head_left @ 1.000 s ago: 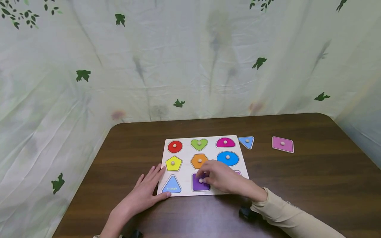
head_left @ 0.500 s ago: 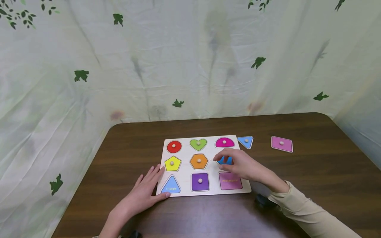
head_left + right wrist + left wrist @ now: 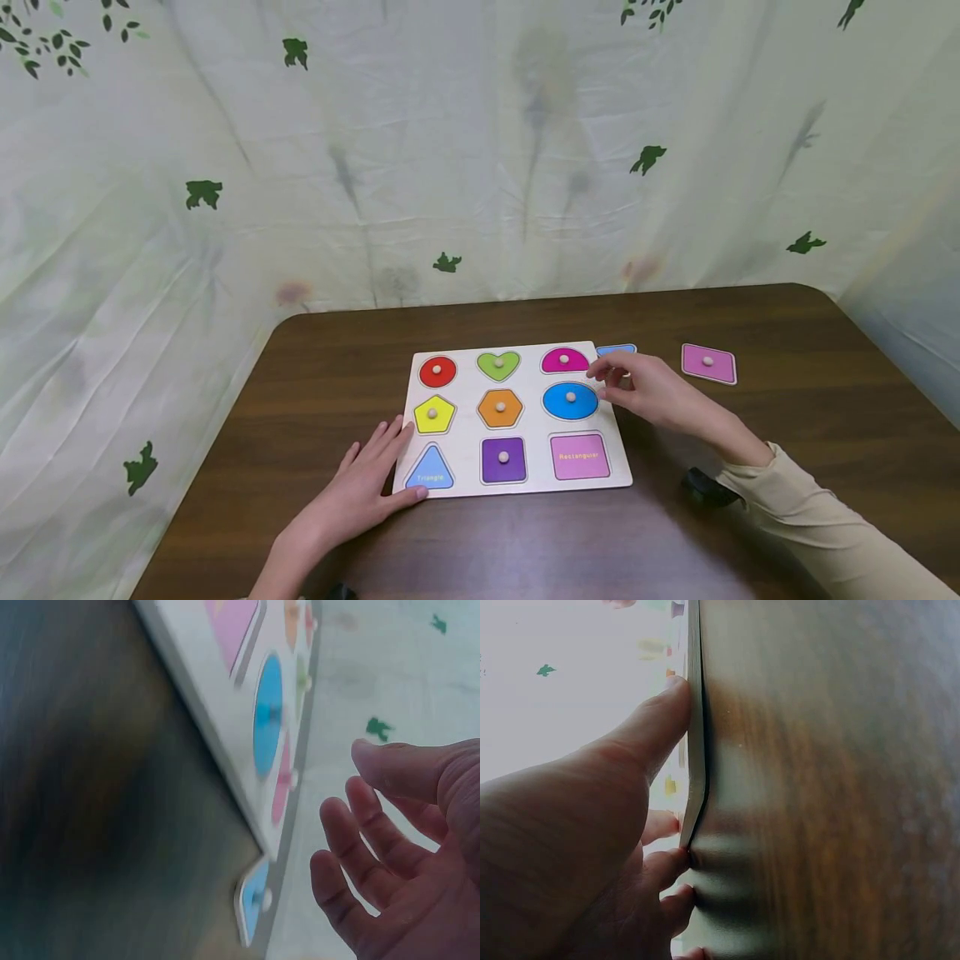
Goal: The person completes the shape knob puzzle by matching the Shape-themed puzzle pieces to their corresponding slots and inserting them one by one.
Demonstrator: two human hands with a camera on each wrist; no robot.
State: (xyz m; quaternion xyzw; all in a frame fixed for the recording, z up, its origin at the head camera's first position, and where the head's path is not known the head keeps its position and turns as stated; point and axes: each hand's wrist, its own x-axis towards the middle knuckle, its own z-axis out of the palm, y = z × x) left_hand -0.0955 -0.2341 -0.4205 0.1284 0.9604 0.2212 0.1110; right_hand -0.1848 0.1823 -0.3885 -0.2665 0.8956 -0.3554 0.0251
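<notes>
A white shape puzzle board (image 3: pixel 465 467) lies on the table, its knobbed pieces set in most recesses. My left hand (image 3: pixel 360 483) rests at the board's lower left corner, thumb on the front edge and fingers along the left side. Over the board's right edge hovers my right hand (image 3: pixel 660 396), fingers loosely bent and holding nothing. Partly hidden behind it is a blue triangle piece (image 3: pixel 617 348), which the right wrist view shows beside the board's corner. The triangle recess (image 3: pixel 430 471) and the rectangle recess (image 3: pixel 580 456) show their printed words. A purple square piece (image 3: pixel 503 460) sits between them.
A pink rectangle piece (image 3: pixel 708 363) with a knob lies on the brown table (image 3: pixel 787 417), right of the board. Behind the table hangs a pale curtain (image 3: pixel 480 167) with green leaf shapes. A dark wrist device (image 3: pixel 708 490) sits under the right sleeve.
My right hand has left the purple square's knob and moved right and away from me, across the board toward the blue triangle piece. The left hand has stayed in place.
</notes>
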